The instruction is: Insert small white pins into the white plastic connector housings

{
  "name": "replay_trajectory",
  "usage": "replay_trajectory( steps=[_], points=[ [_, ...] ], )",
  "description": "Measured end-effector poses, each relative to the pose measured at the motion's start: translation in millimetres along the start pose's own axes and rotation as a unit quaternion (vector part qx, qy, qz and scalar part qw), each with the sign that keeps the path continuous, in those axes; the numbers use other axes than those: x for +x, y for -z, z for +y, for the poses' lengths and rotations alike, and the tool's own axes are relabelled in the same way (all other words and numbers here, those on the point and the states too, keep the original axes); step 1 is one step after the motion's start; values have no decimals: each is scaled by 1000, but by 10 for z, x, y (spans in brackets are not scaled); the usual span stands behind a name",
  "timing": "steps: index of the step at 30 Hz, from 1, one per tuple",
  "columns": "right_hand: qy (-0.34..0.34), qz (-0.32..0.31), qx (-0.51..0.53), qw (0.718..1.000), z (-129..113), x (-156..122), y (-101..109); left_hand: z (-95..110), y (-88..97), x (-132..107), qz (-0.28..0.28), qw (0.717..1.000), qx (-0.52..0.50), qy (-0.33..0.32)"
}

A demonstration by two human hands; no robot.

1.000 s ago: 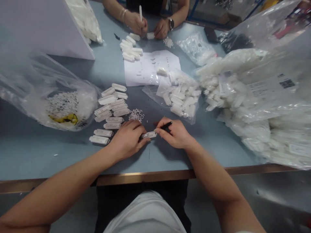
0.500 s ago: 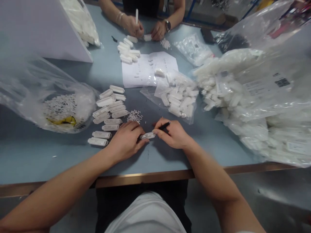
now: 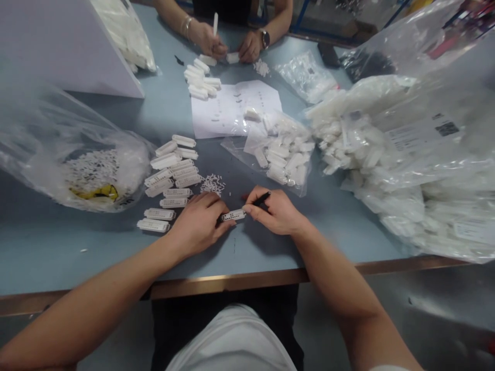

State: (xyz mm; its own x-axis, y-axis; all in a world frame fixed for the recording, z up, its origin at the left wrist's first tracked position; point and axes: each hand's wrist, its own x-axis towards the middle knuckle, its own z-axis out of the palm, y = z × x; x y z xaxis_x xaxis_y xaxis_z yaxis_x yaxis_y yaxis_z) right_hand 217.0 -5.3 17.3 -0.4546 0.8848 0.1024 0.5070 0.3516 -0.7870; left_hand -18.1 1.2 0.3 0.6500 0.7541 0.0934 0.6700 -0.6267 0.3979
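Pinching a white plastic strip (image 3: 233, 215) between the left hand (image 3: 199, 224) and the right hand (image 3: 276, 211), with both grips clamped on its ends to keep it steady. Holding the strip up near the middle of the blue tabletop (image 3: 77, 268), not far from the front edge. Tucking a thin black stick (image 3: 263, 197) into the right grip, ready for use. Keeping more white strips (image 3: 170, 178) in neat rows just left of the hands, easy to reach, beside a small heap of tiny white pins (image 3: 212, 184).
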Motion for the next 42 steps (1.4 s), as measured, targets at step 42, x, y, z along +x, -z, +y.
replay_trajectory(
  steps=[42],
  points=[
    [46,-21,-51,997,6,-11,-111,39,5,8,-7,1000,2,12]
  ],
)
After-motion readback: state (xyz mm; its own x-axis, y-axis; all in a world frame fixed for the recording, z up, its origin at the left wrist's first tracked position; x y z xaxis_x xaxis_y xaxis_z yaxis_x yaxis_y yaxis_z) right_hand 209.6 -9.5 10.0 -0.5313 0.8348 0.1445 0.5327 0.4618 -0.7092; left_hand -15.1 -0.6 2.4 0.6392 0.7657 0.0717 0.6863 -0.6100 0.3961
